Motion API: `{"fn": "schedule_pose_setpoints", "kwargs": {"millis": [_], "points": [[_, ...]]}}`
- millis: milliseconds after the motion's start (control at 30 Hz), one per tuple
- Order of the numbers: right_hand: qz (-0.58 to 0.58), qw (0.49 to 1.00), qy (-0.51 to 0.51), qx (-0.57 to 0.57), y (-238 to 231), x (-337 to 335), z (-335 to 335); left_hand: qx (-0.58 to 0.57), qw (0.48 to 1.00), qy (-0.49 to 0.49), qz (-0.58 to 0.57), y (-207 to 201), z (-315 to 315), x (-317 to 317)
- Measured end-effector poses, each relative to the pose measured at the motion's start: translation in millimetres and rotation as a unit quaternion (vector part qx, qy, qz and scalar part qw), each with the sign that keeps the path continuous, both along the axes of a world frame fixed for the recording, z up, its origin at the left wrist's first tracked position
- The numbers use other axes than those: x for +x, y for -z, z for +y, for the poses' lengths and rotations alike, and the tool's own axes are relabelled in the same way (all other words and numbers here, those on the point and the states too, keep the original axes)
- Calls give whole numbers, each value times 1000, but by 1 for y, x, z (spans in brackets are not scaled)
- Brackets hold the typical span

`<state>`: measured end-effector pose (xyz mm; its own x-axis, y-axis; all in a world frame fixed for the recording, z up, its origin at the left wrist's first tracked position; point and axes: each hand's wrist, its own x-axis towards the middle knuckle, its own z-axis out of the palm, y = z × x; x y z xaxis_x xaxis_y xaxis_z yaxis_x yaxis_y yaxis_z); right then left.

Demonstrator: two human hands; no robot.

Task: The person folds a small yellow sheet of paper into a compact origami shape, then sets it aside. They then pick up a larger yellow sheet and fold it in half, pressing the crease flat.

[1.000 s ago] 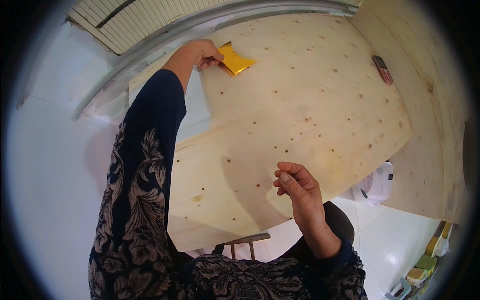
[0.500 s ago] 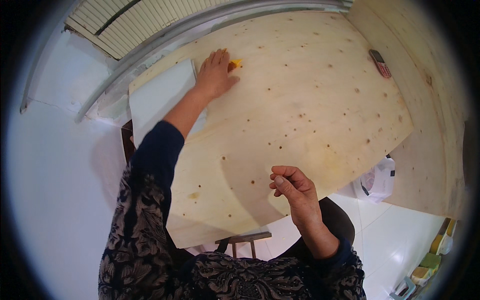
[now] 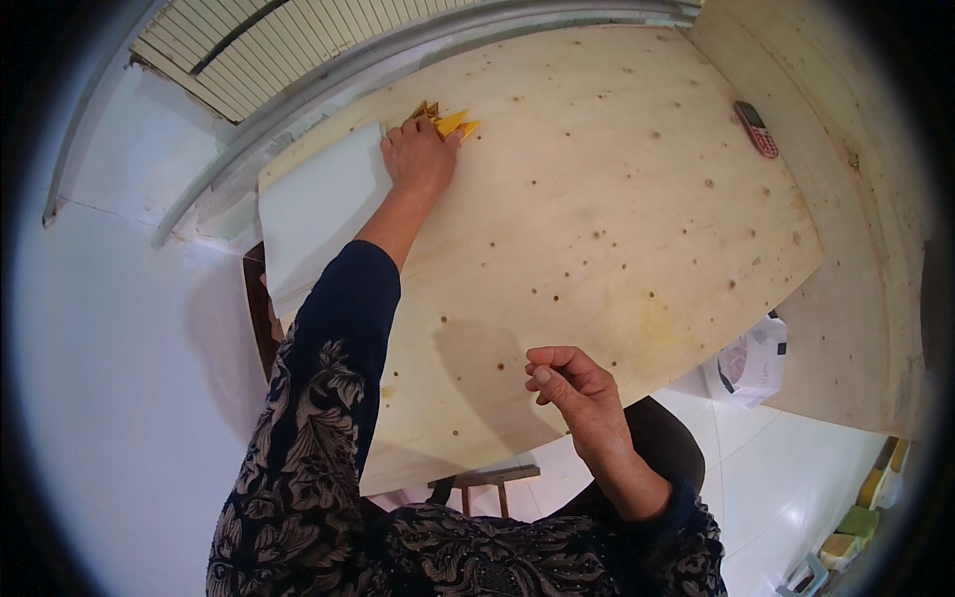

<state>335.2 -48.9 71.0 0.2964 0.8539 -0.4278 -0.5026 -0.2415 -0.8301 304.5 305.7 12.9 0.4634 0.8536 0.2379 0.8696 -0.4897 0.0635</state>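
- Left hand (image 3: 420, 162): fingers (image 3: 398, 134) bent over golden paper (image 3: 452, 121) — grip hidden, cannot tell — at the bench's (image 3: 597, 189) 11 o'clock.
- Right hand (image 3: 589, 400): fingers (image 3: 562, 356) curled together, apparently empty, between 5 and 6 o'clock.
- White sheet (image 3: 323, 199), left hand's 8 o'clock: a careless sweep might shift it; pressing might crease the golden paper.

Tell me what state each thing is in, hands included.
Gold piece: bent, partly covered
Left hand: at the gold piece, grip unclear
Right hand: fingers curled, no object visible
White sheet: lying flat on the wooden tabletop
Phone: keypad showing, screen state unclear
White bag: open or closed, unclear
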Motion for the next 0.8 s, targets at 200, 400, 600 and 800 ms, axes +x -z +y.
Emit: {"fn": "schedule_pose_setpoints", "kwargs": {"millis": [200,400,600,800], "points": [[6,1000,0,6,0,0,-1,50,997,56,-4,7,-5,-2],[-1,1000,-12,6,1,0,-2,63,993,103,-4,21,5,-8],[9,1000,-19,-9,2,-1,-3,78,994,76,31,15,38,5],[18,999,-28,1,4,-1,-1,69,995,51,44,4,62,20]]}}
